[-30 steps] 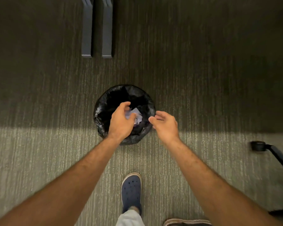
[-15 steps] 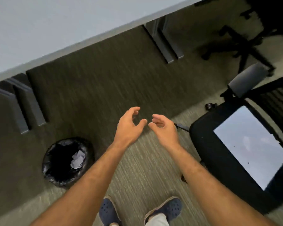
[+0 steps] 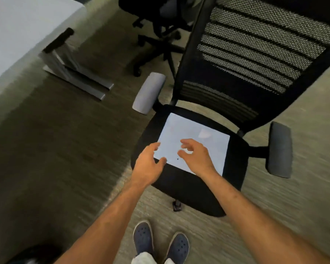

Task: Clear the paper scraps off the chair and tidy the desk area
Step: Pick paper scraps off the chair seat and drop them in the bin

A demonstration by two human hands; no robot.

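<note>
A black office chair point(image 3: 189, 189) with a mesh back stands in front of me. A white sheet of paper point(image 3: 204, 143) lies flat on its seat, with a small pale scrap point(image 3: 204, 133) near its far side and a tiny dark speck point(image 3: 177, 159) near its front edge. My left hand point(image 3: 148, 164) hovers over the sheet's front left corner, fingers spread, holding nothing. My right hand point(image 3: 196, 156) hangs over the sheet's front part, fingers curled apart and empty. The black-lined bin point(image 3: 32, 255) peeks in at the bottom left corner.
A white desk point(image 3: 17, 31) runs along the upper left, with its grey metal foot point(image 3: 78, 80) on the carpet. A second black chair base point(image 3: 156, 44) stands behind. Grey armrests point(image 3: 148, 93) stick out on both sides of the seat. My blue shoes point(image 3: 160, 242) are below.
The view swung from the bin to the chair. My left hand let a paper scrap go into the bin, and both empty hands moved right over the sheet on the seat.
</note>
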